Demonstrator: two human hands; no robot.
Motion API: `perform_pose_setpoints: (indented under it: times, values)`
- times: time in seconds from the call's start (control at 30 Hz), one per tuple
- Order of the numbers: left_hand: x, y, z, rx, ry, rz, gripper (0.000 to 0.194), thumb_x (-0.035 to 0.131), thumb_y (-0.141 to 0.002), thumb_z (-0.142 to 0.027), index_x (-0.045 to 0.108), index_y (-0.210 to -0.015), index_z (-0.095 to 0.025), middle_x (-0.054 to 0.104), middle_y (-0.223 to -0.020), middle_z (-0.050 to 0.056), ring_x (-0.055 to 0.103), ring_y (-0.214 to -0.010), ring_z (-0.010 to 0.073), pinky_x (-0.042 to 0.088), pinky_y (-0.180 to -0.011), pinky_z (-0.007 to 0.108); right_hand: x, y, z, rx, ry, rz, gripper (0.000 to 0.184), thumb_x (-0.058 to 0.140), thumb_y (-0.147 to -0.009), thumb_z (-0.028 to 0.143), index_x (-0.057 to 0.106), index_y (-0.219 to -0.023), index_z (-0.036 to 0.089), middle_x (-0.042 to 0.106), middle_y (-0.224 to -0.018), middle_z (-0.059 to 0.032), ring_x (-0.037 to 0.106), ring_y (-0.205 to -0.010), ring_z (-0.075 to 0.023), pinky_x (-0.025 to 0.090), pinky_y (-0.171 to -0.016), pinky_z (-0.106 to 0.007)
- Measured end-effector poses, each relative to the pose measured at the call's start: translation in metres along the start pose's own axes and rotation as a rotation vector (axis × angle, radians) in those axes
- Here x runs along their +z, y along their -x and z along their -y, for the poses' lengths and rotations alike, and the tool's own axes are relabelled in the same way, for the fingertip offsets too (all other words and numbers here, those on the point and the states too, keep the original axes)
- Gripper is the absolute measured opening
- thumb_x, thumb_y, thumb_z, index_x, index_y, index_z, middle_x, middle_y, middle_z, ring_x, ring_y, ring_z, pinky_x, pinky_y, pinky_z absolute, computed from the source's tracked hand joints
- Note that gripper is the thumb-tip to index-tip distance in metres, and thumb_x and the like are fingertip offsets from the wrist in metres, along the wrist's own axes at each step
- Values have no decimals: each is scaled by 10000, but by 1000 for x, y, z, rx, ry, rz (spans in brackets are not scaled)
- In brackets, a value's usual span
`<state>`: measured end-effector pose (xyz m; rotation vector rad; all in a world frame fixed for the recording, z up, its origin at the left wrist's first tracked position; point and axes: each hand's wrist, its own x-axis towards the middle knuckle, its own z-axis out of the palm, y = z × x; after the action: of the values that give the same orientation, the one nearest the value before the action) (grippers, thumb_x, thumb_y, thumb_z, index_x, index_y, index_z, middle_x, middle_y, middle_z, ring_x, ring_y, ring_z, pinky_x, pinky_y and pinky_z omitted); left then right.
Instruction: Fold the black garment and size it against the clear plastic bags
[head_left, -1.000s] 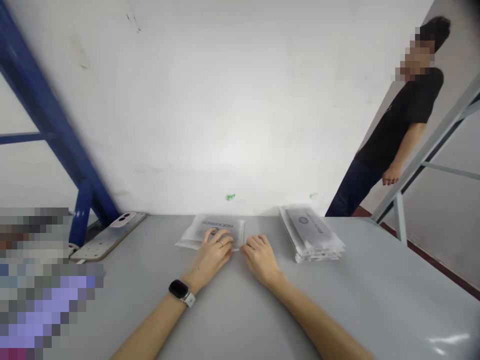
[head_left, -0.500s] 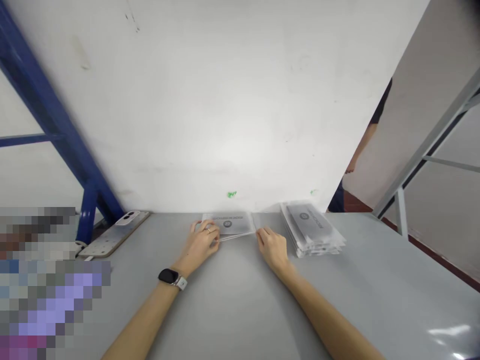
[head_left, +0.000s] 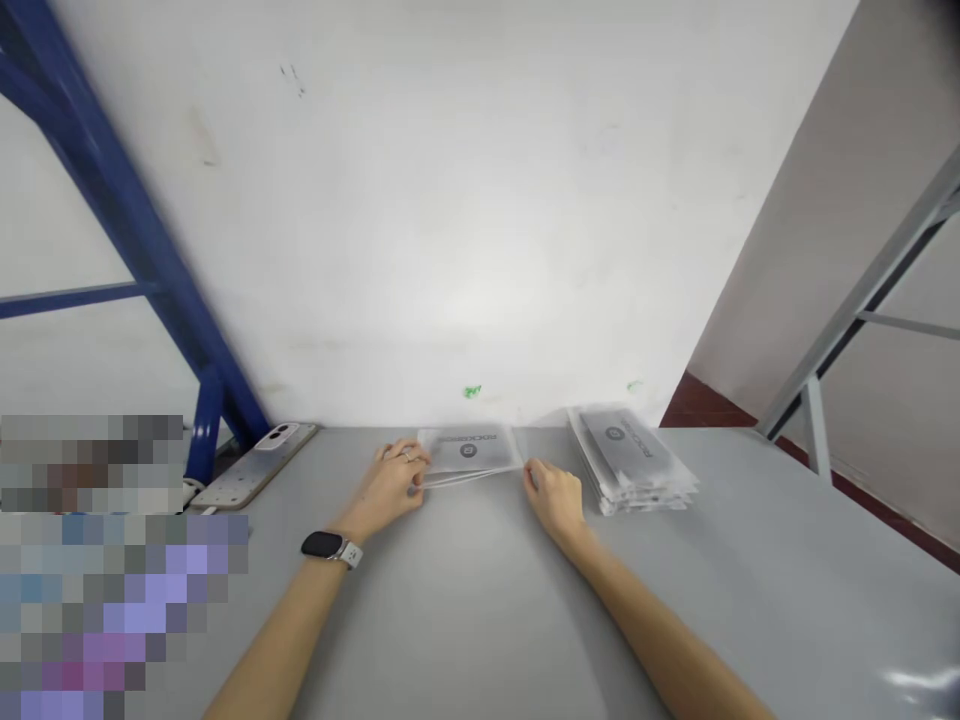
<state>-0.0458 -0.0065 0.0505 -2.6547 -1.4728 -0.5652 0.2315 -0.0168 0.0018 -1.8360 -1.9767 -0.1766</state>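
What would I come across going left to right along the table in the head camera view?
beige perforated plate, left hand, flat translucent bag, right hand, stack of translucent bags

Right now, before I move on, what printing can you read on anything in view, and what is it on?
"ROCKBROS": upside down in dark capitals on the translucent bag beside the left hand, slightly blurred.
Similar word on the top bag of the stack: too blurred to confirm.
Round logos on both bags: too small to read.
Smartwatch: nothing legible.
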Motion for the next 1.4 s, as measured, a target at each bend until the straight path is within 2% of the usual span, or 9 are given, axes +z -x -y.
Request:
perform_pose_setpoints:
  times: [0.27,0.4,0.53,0.63,0.8,0.93,1.03,1.17,1.4]
  values:
    - [0,0,-1,20,-3,-2,142,524,-644,-83,461,-646,-210,672,-1072,44,496,-1161,271,370,-915,424,3,-1,-2,-25,10,-10,161,476,-902,198,635,-903,226,669,-792,-22,569,-605,-149,245,-526,-260]
    - [-2,-1,-10,65,-12,-49,137,522,-670,-89,469,-676,-215,672,-1036,45,502,-1149,265,378,-913,420,2,0,3,-228,48,-198,297,523,-849,146,571,-1140,186,632,-912,-75,577,-797,-214,370,-669,-308]
    - [-2,-3,-27,134,-14,-86,142,515,-701,-78,482,-688,-215,667,-1048,34,493,-1174,252,371,-947,418,4,3,12,-526,70,-267,232,499,-849,103,581,-1050,184,596,-936,-85,527,-850,-228,392,-780,-365]
    - [0,-4,-37,192,-20,-111,158,502,-721,-60,514,-736,-217,666,-1039,30,504,-1160,240,375,-956,420,5,3,14,-637,46,-237,196,495,-856,86,581,-1009,175,587,-943,-81,512,-853,-223,404,-782,-362]
    - [1,-5,-46,220,-8,-124,193,503,-714,-39,528,-771,-221,669,-992,23,521,-1125,230,397,-929,402,3,2,14,-714,-16,-181,131,497,-882,94,598,-915,170,598,-879,-66,534,-833,-212,436,-755,-350]
    - [-2,-5,-55,237,43,-102,172,529,-718,-48,492,-720,-215,670,-1000,9,523,-1108,217,407,-915,385,2,3,15,-769,-158,-156,223,430,-945,145,589,-1102,149,653,-966,-85,589,-888,-198,482,-793,-338]
    - [-5,-5,-65,274,78,-98,151,534,-760,-74,496,-726,-216,667,-1025,4,527,-1097,209,409,-914,380,2,4,14,-726,-263,-159,292,380,-967,142,563,-1196,126,665,-1098,-108,625,-957,-189,510,-824,-313]
    - [-5,-4,-76,304,88,-111,125,527,-798,-101,531,-764,-221,673,-1024,5,538,-1090,208,413,-921,385,1,6,12,-633,-304,-134,310,404,-965,142,574,-1223,171,645,-1203,-97,637,-1021,-197,529,-845,-317]
    - [4,-4,-85,328,155,-149,122,522,-840,-133,564,-775,-227,695,-968,14,571,-1061,209,434,-916,395,2,1,11,-695,-388,-80,317,591,-889,171,570,-1205,180,595,-1277,-90,481,-1263,-198,414,-1063,-366]
